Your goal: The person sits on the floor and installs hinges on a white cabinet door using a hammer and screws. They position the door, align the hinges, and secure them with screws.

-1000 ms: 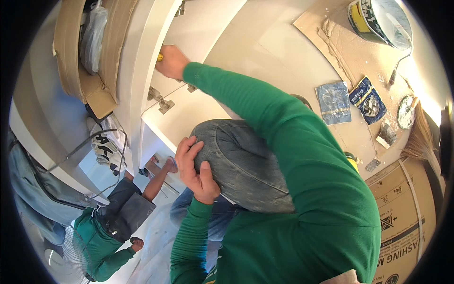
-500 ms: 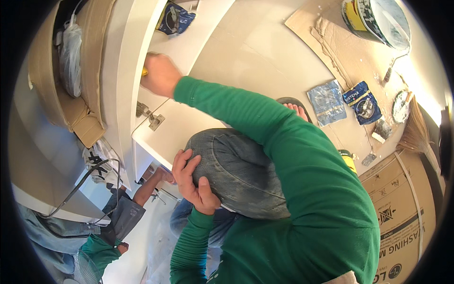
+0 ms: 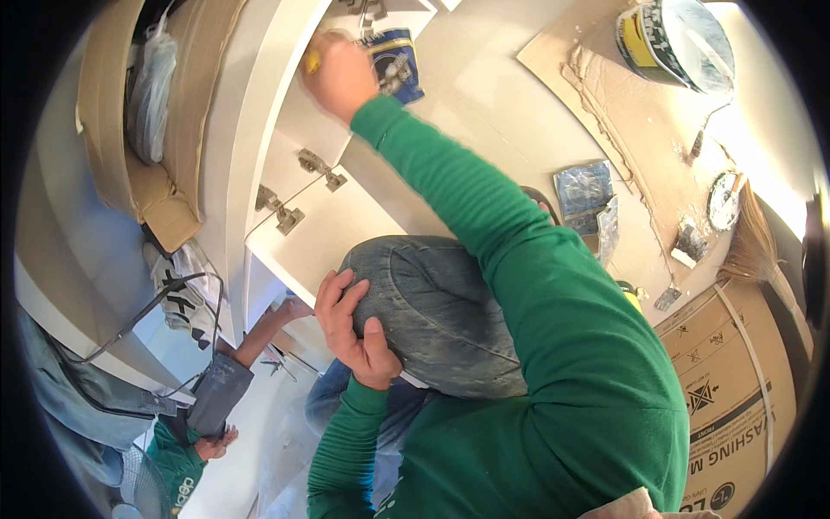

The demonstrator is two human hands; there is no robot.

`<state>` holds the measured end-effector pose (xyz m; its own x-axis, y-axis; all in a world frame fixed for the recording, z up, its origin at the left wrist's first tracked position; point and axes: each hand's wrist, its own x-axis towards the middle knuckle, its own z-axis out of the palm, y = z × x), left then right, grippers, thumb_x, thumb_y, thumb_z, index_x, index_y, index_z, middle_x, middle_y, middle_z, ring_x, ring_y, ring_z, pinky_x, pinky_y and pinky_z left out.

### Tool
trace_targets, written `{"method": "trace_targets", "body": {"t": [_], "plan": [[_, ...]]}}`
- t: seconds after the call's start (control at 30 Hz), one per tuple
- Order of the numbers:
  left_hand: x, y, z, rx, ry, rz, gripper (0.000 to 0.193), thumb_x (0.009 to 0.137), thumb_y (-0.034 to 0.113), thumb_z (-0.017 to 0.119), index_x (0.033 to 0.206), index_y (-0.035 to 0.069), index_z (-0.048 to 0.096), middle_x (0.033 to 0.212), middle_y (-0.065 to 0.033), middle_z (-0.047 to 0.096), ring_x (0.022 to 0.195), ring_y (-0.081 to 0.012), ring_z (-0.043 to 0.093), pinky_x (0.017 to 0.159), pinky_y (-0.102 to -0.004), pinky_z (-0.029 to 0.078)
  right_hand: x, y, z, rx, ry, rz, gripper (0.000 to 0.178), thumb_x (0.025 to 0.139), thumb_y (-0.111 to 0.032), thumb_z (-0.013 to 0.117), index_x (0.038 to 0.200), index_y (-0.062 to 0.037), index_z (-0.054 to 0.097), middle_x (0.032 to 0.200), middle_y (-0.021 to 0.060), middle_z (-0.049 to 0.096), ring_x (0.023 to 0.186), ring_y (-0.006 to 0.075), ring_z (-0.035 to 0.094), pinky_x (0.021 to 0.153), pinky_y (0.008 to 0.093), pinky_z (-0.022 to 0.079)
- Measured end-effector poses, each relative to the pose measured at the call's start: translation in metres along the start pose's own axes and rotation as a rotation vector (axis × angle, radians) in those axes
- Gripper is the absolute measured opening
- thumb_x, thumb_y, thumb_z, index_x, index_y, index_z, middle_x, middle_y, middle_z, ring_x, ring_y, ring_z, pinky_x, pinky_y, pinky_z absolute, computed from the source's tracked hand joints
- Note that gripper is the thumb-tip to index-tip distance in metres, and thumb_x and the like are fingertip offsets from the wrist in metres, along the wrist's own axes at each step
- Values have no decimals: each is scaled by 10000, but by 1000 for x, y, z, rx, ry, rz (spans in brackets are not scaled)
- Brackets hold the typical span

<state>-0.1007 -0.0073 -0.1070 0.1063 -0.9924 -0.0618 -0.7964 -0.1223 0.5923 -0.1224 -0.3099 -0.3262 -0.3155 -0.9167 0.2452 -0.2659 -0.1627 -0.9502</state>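
Observation:
My right hand (image 3: 341,76) is closed around a small yellow thing (image 3: 311,60), mostly hidden in the fist, inside the white cabinet. Beside its fingers lies a blue packet (image 3: 396,67), partly covered by the hand. Metal hinges (image 3: 322,169) join the cabinet side to a white door (image 3: 324,233) nearer me; another hinge (image 3: 281,212) sits to their left. My left hand (image 3: 356,333) rests with fingers spread on my jeans-covered knee (image 3: 432,311), holding nothing.
Cardboard (image 3: 596,95) covers the floor at right, under a paint bucket (image 3: 666,48). Packets (image 3: 584,192), a broom (image 3: 756,242) and a large carton (image 3: 726,381) are nearby. An open cardboard box (image 3: 169,216) stands left. Lower left, another person's arm (image 3: 268,333) reaches in.
My right hand has moved farther forward and slightly right along the cabinet. More hinges have come into view. The packets on the floor show differently. My left hand stays on my knee.

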Motion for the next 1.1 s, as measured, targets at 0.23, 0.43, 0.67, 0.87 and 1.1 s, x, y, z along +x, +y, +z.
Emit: {"method": "trace_targets", "body": {"t": [0.23,0.43,0.67,0.87,1.1], "plan": [[-6,2,-6,27,16,12,428,990,304,590,1232,-30,706,1393,-220,647,1385,-454,519,1189,-553,365,20,9,103,160,-319,-2,343,888,-276,733,1172,-87,765,1102,209,770,962,422,745,841,507,609],[-3,2,-7,28,11,7,428,983,301,595,1232,-28,708,1392,-217,650,1384,-455,524,1191,-551,363,87,49,37,-11,-282,186,368,1046,-322,618,1211,-35,779,1238,233,753,1161,345,723,1022,480,537],[-2,-3,-4,-12,12,37,434,971,304,597,1231,-25,710,1390,-221,650,1380,-452,527,1186,-556,367,6,7,1,-155,-337,-323,330,933,-154,639,1234,-37,709,1136,252,709,892,435,743,798,511,632],[-6,1,-9,24,16,24,425,960,281,595,1230,-22,720,1399,-217,645,1383,-450,519,1188,-556,365,96,89,81,-275,-223,-647,371,1025,-283,621,1281,-52,758,1378,215,712,1287,322,675,1029,465,557],[-3,4,-9,2,20,30,404,936,240,603,1218,-21,727,1400,-217,643,1384,-452,516,1193,-553,365,69,69,-17,-802,-684,-442,281,1002,-247,640,1179,-75,774,1181,159,743,1089,275,728,822,425,632]]}}
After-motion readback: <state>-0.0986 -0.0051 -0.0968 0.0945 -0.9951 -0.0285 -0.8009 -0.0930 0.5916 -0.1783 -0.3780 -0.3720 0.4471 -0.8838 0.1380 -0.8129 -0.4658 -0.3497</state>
